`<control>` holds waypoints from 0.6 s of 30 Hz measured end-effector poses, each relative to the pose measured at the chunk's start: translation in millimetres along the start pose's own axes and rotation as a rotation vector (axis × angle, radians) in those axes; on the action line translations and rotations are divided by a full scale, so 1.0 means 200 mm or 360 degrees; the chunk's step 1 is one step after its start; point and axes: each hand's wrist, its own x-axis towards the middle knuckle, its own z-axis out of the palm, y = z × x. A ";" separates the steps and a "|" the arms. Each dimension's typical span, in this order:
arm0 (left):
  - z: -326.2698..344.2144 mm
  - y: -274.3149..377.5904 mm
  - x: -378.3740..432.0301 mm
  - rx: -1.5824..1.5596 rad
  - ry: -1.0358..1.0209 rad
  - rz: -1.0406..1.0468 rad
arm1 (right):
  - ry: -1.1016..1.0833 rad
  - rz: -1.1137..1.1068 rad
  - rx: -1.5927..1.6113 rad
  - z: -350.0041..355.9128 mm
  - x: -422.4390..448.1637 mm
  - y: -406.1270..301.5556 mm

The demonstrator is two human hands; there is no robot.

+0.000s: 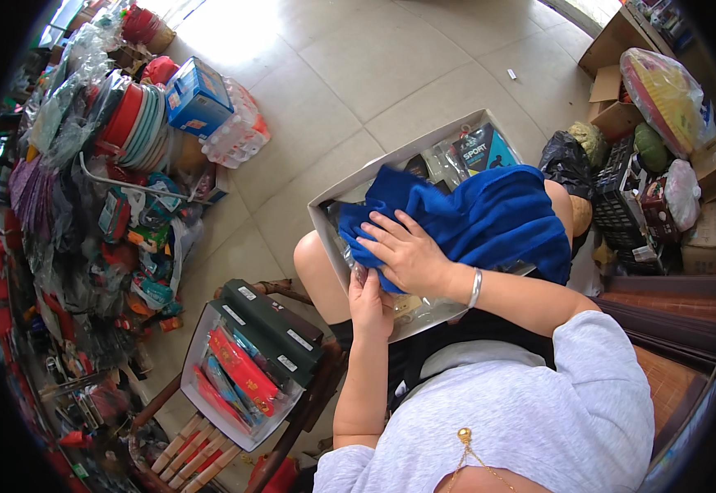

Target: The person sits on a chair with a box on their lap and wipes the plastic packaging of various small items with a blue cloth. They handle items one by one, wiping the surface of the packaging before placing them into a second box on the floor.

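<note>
A blue cloth (487,215) lies bunched over an open white cardboard box (324,231) on my lap. My right hand (404,249) rests on the cloth, palm down with its fingers apart. At the cloth's near left edge, my left hand (370,302) pinches a small shiny item (361,272), perhaps plastic wrapping; most of it is hidden. Inside the box, a black and teal sport package (486,150) and clear plastic packets (447,165) show beyond the cloth. More clear wrapping shows under my hands.
To my left, a bamboo chair (194,453) bears a white box (188,376) of red and blue packets and a dark green box (271,333). Piled goods, a blue carton (199,97) and shrink-wrapped bottles (237,126) stand beyond. A black crate (619,203) and cartons (616,101) line the right.
</note>
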 end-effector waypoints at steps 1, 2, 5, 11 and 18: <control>-0.01 0.00 0.00 -0.0046 0.0014 0.0007 | 0.0033 -0.0031 0.0029 -0.01 -0.01 -0.02; -0.01 0.00 -0.01 -0.0068 0.0013 0.0012 | 0.0017 0.0029 0.0079 -0.03 -0.01 0.01; 0.04 0.00 -0.05 -0.0104 0.0011 0.0057 | 0.0074 0.0466 -0.0101 -0.09 0.05 0.22; -0.06 0.03 -0.08 -0.0074 0.0031 0.0182 | -0.0077 0.0064 0.0156 -0.04 -0.07 -0.03; 0.01 0.18 -0.27 -0.0012 0.0066 0.0629 | 0.0135 0.0474 0.0295 -0.03 -0.02 0.28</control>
